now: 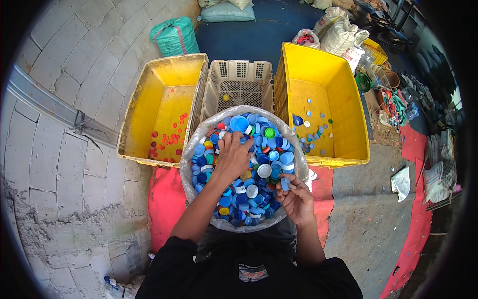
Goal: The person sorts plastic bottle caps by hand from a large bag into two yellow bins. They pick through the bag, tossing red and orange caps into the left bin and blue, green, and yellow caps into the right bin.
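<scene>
A round container lined with a pale plastic sack (188, 149) stands in front of me, heaped with bottle caps (239, 200), mostly blue, with some white, green, yellow and red ones. My left hand (233, 155) lies over the upper middle of the heap, its fingers bent down among the caps. What is under those fingertips is hidden. At the right rim, my right hand (298, 200) pinches a light blue bottle cap (285, 184) between thumb and fingers, just above the heap.
Behind the sack stand a yellow crate (160, 94) with red caps, a beige slatted crate (239, 87) with one yellow cap, and a yellow crate (318, 94) with blue and white caps. A block wall (59, 164) closes the left; filled sacks (341, 37) stand far right.
</scene>
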`<state>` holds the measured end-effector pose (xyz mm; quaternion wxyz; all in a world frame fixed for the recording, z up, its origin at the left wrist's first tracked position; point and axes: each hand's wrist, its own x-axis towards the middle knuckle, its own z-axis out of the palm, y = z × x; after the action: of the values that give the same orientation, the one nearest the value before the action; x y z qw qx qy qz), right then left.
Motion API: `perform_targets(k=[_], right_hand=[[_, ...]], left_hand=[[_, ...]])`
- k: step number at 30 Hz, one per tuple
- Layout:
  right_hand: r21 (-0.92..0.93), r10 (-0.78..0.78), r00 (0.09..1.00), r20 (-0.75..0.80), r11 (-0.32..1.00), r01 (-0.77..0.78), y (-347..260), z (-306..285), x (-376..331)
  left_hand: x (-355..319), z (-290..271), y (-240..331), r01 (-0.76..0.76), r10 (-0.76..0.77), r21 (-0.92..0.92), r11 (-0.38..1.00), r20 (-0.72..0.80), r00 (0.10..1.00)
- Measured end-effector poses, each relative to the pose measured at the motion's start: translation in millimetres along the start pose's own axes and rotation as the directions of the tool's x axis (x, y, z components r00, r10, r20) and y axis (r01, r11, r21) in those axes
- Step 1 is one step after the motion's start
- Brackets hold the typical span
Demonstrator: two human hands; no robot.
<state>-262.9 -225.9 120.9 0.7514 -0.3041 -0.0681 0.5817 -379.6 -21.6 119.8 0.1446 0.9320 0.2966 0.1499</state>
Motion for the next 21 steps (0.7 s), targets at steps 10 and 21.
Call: perform_targets(k=[10, 21], right_hand=[[0.071, 0.019, 1.000, 0.004, 0.997, -0.019, -1, -1, -2], [-0.945, -0.435, 0.898, -0.065, 0.317, 0.085, -17, 2, 5]], left_hand=[[-1, 3, -5, -0.048, 0.048, 0.012, 0.999, 0.035, 0.998], [-21, -16, 1, 0.171, -0.208, -0.934, 0.313, 0.109, 0.972]])
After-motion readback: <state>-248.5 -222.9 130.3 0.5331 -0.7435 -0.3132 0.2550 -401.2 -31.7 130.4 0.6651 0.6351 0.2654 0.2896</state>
